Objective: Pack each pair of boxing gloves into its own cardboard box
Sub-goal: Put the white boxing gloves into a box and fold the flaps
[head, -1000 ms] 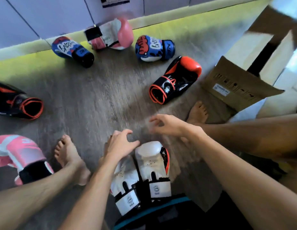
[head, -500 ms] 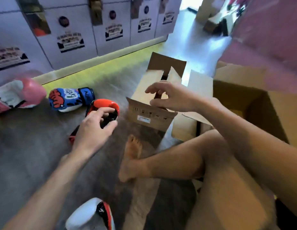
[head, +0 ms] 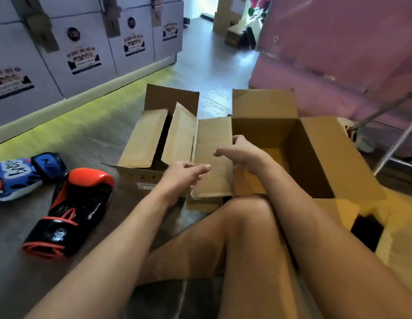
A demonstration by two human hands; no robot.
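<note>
A large open cardboard box [head: 320,143] stands on the floor right of centre, and nothing shows inside it. Left of it stands a smaller cardboard box [head: 140,143] with its top flaps half folded in. My right hand [head: 240,151] hovers over the large box's left flap, fingers loosely curled and holding nothing. My left hand [head: 185,173] reaches toward that same flap's near edge with fingers extended and empty. A black and red boxing glove [head: 74,208] lies on the floor at the left, and a blue printed glove [head: 18,176] lies beside it.
My bare legs [head: 223,245] are folded in front of me against the boxes. Stacked white cartons [head: 85,54] line the far left wall. A pink panel [head: 338,54] and metal legs [head: 393,139] stand at the right. More cartons [head: 232,24] sit in the far passage.
The view has swung right, off the gloves and toward the boxes. My left hand left the black and red glove for the box flap. My right hand shifted from the smaller box to the large one.
</note>
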